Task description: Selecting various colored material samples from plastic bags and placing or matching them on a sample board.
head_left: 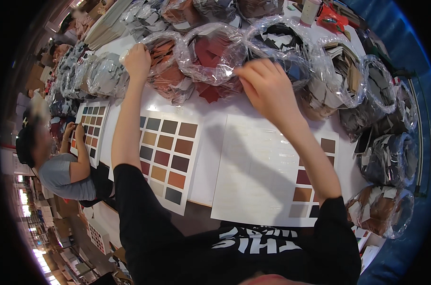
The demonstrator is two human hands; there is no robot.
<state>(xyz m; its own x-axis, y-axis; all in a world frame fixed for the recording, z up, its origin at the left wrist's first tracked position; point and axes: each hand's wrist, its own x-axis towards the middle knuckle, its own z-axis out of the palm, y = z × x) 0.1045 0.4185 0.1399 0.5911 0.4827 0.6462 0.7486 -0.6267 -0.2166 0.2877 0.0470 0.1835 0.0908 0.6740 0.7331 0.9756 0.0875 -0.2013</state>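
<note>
My left hand (137, 61) is raised over the bags at the left, beside a clear bag of orange and brown pieces (165, 57) and a bag of grey pieces (107, 71). Its fingers are curled, and what they hold, if anything, is hidden. At the front edge of a bag of dark red pieces (213, 51), the thumb and fingers of my right hand (267, 88) are drawn together; any small thing between them cannot be made out. Below lies a white sample card (248, 166), bearing colour swatches in its right columns and pale bare rows elsewhere.
A card full of colour swatches (164, 172) lies left of it on the white table (203, 137). Bags of dark pieces (284, 45), tan pieces (341, 66) and brown pieces (379, 209) curve round the right. At the left a co-worker (68, 173) handles another swatch card (93, 124).
</note>
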